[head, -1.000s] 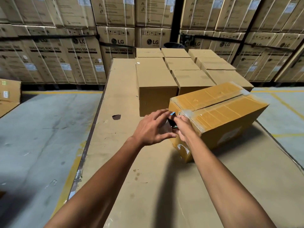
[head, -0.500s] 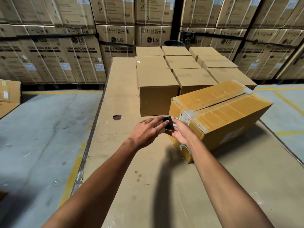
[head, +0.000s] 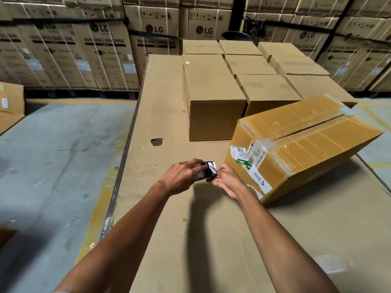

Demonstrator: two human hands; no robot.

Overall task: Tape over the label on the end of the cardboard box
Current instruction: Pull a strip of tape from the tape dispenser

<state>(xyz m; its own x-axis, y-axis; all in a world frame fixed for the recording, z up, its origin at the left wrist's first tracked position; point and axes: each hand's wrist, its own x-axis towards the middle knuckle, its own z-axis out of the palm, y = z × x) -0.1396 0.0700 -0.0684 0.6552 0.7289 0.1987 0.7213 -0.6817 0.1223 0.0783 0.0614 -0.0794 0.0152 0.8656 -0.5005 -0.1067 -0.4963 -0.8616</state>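
A tape-wrapped cardboard box (head: 317, 142) lies at an angle on the cardboard-covered work surface (head: 169, 240). Its near end faces me and carries white and green labels (head: 248, 157). My left hand (head: 182, 176) grips a black roll of tape (head: 208, 172) just left of that end. My right hand (head: 227, 180) pinches the roll's right edge, where the tape's free end seems to be. Both hands sit low in front of the box's lower left corner, clear of the labels.
Several plain cardboard boxes (head: 213, 102) stand in rows behind the taped box. A hole (head: 157, 141) shows in the surface to the left. Stacked LG washing machine cartons (head: 101, 56) line the back. Concrete floor (head: 53, 166) lies left of the surface.
Both hands with the tape roll have moved down and away from the box's end, which uncovers the labels. The view has shifted left, so the box sits further right.
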